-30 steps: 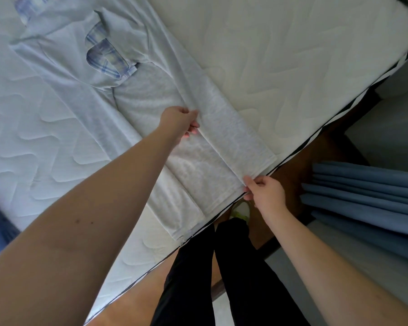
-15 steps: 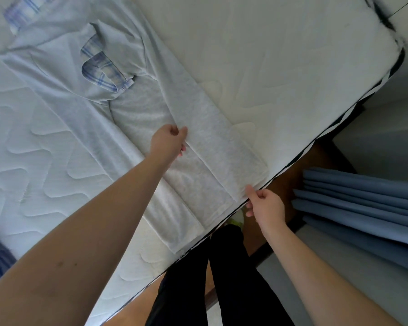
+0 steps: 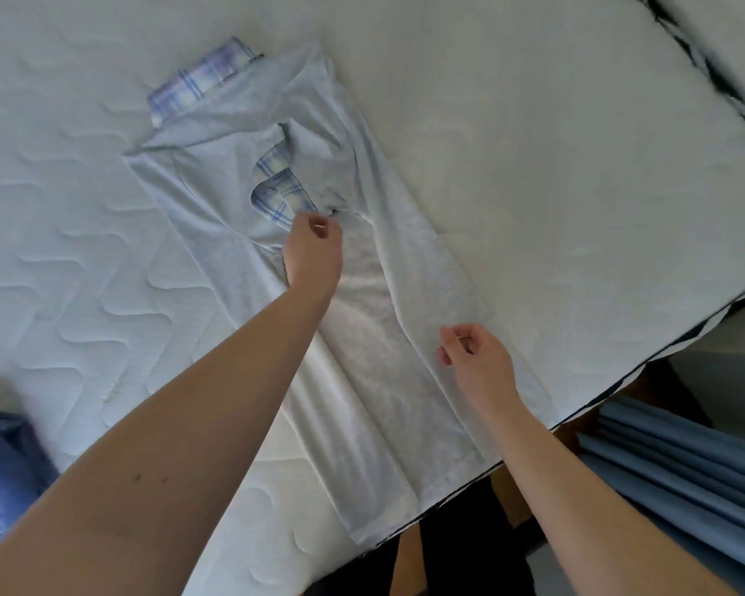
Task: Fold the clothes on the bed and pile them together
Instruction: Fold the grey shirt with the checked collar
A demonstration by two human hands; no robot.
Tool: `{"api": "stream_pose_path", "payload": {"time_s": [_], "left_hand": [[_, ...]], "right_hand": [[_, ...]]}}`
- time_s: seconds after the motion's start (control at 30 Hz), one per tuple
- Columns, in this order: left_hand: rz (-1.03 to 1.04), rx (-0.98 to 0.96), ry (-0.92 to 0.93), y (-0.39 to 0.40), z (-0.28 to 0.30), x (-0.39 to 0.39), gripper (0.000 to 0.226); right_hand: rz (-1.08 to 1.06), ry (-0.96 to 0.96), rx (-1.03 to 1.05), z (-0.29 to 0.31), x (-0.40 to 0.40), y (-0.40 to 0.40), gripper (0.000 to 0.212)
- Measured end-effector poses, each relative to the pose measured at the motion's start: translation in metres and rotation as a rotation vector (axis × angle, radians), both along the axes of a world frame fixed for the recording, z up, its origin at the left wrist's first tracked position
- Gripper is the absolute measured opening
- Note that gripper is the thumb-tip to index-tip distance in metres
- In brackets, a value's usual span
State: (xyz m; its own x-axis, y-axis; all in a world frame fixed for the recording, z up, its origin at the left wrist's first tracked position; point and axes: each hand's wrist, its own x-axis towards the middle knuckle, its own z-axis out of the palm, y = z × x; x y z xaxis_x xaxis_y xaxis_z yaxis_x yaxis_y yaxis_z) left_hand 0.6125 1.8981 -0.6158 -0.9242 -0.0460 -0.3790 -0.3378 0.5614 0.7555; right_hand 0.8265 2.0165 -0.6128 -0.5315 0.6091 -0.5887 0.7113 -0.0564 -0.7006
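Note:
A light grey shirt (image 3: 375, 337) with a blue plaid collar (image 3: 276, 187) lies flat on the white quilted mattress (image 3: 555, 174). Both long sides are folded in toward the middle, and its hem reaches the bed's near edge. My left hand (image 3: 312, 251) is at the base of the neckline, fingers curled and pinching the grey fabric beside the plaid collar. Over the right folded flap, around mid-length, is my right hand (image 3: 476, 359); its fingers are loosely curled and hold nothing.
A blue denim garment (image 3: 1, 475) lies on the mattress at the lower left. The mattress edge (image 3: 620, 380) runs diagonally at the right, with blue curtain folds (image 3: 684, 466) beyond it. My black-trousered legs (image 3: 452, 535) stand against the near edge.
My left hand slid from the shirt's middle up to the neckline. My right hand let go of the hem corner and moved up over the right flap.

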Motion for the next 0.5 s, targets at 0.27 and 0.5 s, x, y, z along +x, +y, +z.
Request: {"api": "stream_pose_path", "payload": {"time_s": [0.27,0.5], "left_hand": [[0.031,-0.523,0.022,-0.017,0.001,-0.11,0.07],[-0.404,-0.676,0.037,0.004,0.004,-0.181,0.071]], "right_hand": [[0.176,0.131,-0.035,-0.019,-0.117,-0.01,0.01],[0.078,0.097,-0.463,0.001,-0.193,-0.027,0.017]]}}
